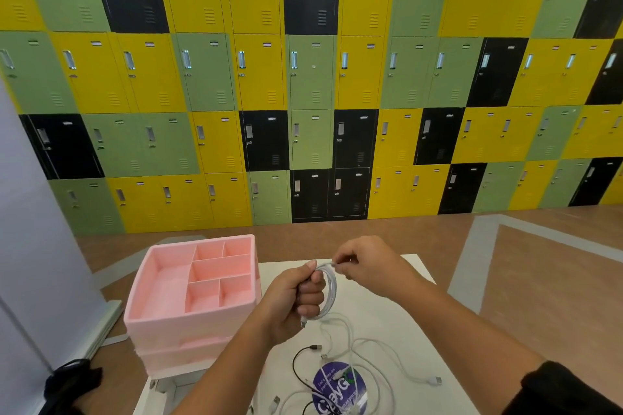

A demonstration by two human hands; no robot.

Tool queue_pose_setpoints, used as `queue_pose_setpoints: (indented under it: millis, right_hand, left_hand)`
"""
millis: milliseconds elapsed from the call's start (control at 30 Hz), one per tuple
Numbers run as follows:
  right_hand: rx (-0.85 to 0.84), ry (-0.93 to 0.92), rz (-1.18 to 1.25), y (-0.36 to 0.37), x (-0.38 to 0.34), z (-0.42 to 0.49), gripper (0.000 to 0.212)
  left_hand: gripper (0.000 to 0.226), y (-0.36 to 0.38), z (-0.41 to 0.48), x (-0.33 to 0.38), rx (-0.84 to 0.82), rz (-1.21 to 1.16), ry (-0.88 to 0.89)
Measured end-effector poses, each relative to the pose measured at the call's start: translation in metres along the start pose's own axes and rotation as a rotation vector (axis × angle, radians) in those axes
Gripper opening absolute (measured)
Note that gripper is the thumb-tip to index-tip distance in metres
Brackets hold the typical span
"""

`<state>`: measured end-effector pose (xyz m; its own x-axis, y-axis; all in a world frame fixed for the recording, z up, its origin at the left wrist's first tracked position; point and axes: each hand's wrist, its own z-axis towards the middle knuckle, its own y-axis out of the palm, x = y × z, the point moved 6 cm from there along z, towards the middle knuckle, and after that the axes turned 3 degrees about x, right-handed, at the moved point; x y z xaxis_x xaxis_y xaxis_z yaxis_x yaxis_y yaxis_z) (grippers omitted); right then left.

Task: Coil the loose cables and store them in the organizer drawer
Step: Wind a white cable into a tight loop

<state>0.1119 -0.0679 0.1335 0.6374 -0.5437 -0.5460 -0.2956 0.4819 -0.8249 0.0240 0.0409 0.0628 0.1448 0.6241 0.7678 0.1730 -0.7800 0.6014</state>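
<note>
At a white table [279,270] before a wall of yellow, green and black lockers [310,77], I coil a cable.

On the table's left, above a brown floor [556,280], stands a pink compartmented organizer [202,280]. My left hand [296,300] grips the white cable coil [329,293], fingers curled through its loops; my right hand [364,263] pinches the cable's end at the coil's top. Loose white cables [374,347] and a black cable [296,364] lie tangled below.

Lockers [303,77] (yellow, green, black) behind table [279,269]
</note>
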Motion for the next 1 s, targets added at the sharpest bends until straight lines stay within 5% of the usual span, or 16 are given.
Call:
queue_pose_setpoints:
  millis: [133,300,700,867,1000]
  right_hand:
    - [0.162,0.115,0.618,-0.002,0.003,-0.003,0.006]
    - [0.137,0.252,0.978,0.017,-0.001,-0.011,0.004]
    - [0.031,0.406,1.182,0.038,0.007,-0.014,0.014]
    - [0.211,0.330,1.180,0.027,0.001,-0.008,0.012]
    - [0.082,0.330,1.132,0.027,0.000,-0.007,0.008]
  left_hand:
    - [0.033,0.011,0.000,0.002,-0.102,-0.236,-0.074]
    - [0.031,0.014,-0.001,0.010,-0.190,-0.179,-0.108]
    - [0.034,0.004,-0.002,0.028,-0.045,0.253,0.133]
    - [0.038,0.005,-0.001,0.028,-0.020,0.167,0.096]
    - [0.035,0.008,0.001,0.028,-0.057,0.250,0.166]
